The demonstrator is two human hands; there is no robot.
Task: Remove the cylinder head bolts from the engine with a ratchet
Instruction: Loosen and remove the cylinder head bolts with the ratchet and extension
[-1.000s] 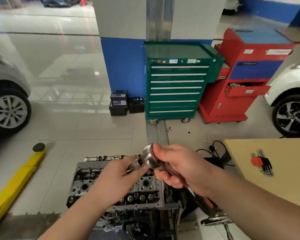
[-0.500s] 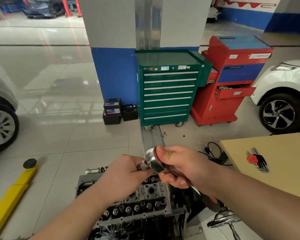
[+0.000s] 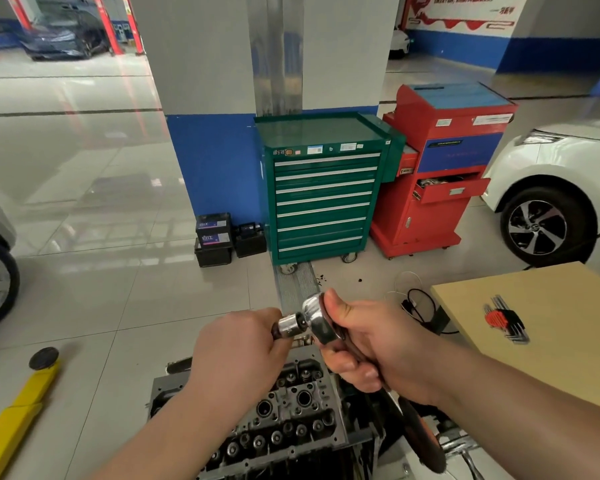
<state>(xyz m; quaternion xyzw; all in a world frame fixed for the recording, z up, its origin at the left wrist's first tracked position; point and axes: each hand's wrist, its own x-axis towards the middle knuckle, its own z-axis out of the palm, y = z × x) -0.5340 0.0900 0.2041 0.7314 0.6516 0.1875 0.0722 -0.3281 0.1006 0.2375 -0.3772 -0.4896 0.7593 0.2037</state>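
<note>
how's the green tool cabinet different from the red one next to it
The green tool cabinet has a stack of shut drawers with silver handle strips; the red cabinet has one drawer pulled open, with things inside. The green one's top is green and flat; the red one's is blue and sloped. Both stand on the tiled floor by the pillar.
</note>
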